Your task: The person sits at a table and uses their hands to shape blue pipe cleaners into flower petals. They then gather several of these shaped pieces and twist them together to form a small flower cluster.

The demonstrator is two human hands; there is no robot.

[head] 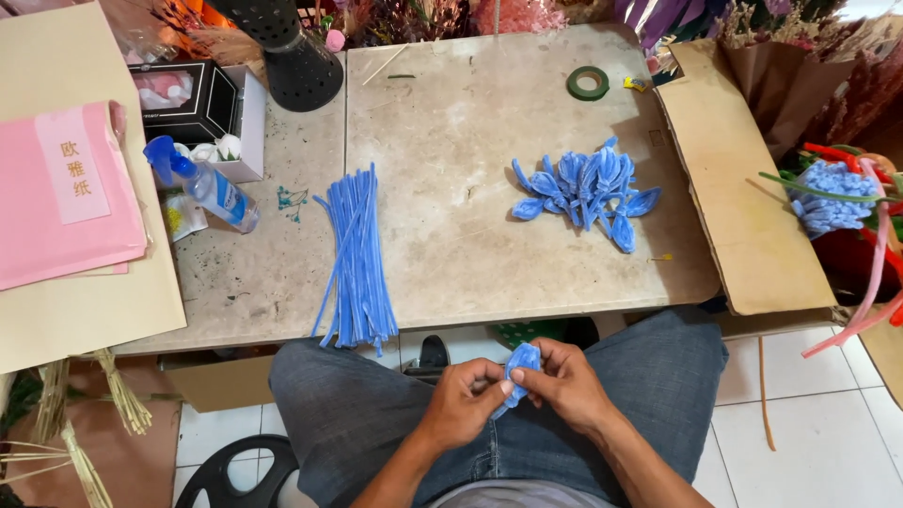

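Observation:
Over my lap, my left hand and my right hand pinch a small blue pipe-cleaner petal between their fingertips. A bundle of straight blue pipe cleaners lies on the stone table, reaching over its near edge. A pile of finished blue petals rests on the table to the right, well beyond my hands.
A green tape roll sits at the table's far side. At left are a blue spray bottle, a black box, pink paper and a black lamp base. A cardboard flap and blue flowers are at right.

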